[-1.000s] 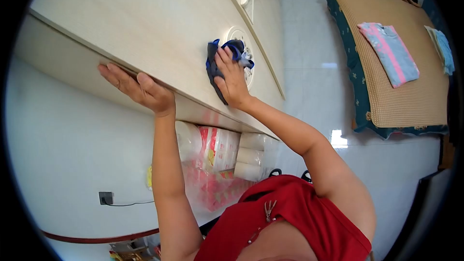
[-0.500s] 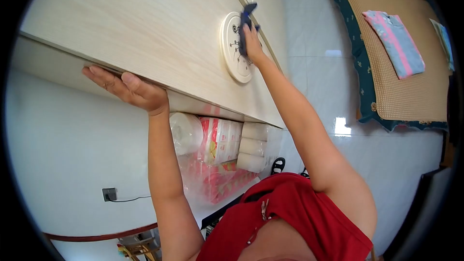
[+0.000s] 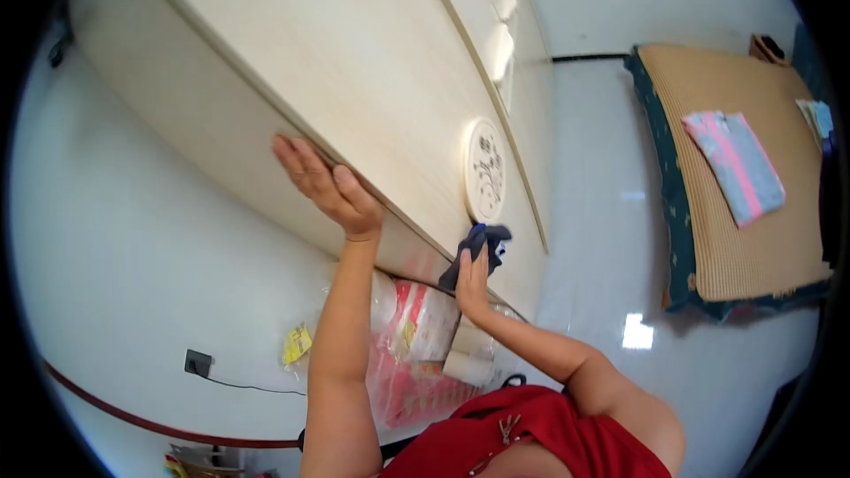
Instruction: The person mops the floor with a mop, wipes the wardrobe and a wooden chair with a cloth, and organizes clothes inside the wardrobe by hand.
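My left hand (image 3: 329, 190) lies against the pale side panel of the wooden cabinet (image 3: 354, 88), near its edge, fingers stretched out and nothing in it. My right hand (image 3: 474, 279) presses a dark blue-grey cloth (image 3: 482, 243) to the cabinet's door front, its fingers laid along the cloth. Just above the cloth is an oval cream plaque (image 3: 484, 173) with dark decorative figures. The cloth's underside is hidden against the door.
Beside the cabinet are wrapped tissue packs (image 3: 425, 323) and paper rolls (image 3: 469, 363). A wall socket (image 3: 197, 362) has a cord plugged in. At right stands a bed with a woven mat (image 3: 708, 248) and folded pink-and-grey fabric (image 3: 735, 164). Glossy tiles (image 3: 584, 212) cover the floor.
My right hand has moved with the cloth from over the plaque to lower down the door, uncovering the plaque. My left hand stays on the cabinet's side. The camera view has shifted.
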A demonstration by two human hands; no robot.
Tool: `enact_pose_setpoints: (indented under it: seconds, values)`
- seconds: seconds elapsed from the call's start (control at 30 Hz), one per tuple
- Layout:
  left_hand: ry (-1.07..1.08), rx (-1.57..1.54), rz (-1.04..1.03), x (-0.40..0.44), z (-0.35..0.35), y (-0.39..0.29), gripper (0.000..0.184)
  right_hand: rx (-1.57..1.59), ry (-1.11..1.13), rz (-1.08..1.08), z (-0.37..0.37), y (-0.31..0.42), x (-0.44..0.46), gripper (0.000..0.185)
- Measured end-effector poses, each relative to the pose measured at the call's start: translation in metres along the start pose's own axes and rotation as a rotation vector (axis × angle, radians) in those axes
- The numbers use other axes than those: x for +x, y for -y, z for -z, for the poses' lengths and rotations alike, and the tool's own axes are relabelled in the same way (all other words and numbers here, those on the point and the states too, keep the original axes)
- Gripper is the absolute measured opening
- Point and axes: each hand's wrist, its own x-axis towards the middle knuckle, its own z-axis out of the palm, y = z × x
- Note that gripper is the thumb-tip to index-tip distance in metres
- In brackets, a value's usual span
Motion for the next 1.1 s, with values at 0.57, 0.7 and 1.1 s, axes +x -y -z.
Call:
enact_pose_setpoints:
  seconds: [0.57,0.7,1.1]
  values:
    - [-0.087,-0.257,0.111,-0.008,0.002,0.008,0.061,-0.318,-0.052,1.194,-0.077,0.348,0.138,0.065]
    - [-0.045,-0.165,0.088,-0.008,0.003,0.005,0.064,-0.313,-0.164,1.301,-0.114,0.459,0.174,0.066]
    - [-0.167,-0.327,0.083,-0.013,-0.003,0.008,0.065,-0.759,-0.436,1.765,-0.142,0.585,0.206,0.063]
